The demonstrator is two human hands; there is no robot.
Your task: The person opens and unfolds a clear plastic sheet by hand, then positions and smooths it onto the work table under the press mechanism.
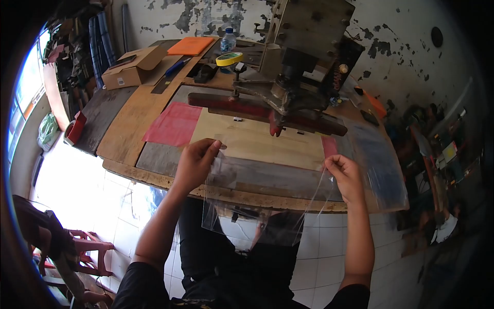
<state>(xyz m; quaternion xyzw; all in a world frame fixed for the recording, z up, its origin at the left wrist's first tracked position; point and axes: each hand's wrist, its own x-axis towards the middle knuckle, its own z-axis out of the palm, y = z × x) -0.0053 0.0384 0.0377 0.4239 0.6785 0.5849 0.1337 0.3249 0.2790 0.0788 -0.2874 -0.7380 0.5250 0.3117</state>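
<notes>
A clear plastic sheet hangs between my two hands over the front edge of the workbench. My left hand pinches its upper left part, and my right hand pinches its upper right part. Beyond the hands, a cream-coloured board lies on the bench, with pink-red sheet at its left and a smaller pink-red strip at its right. A machine's dark red bar spans above the board, both hands in front of it and apart from it.
At the back left are a cardboard box, an orange folder, a yellow tape roll and a water bottle. More clear plastic covers the bench's right end. Another person is at the lower left, beside a red stool.
</notes>
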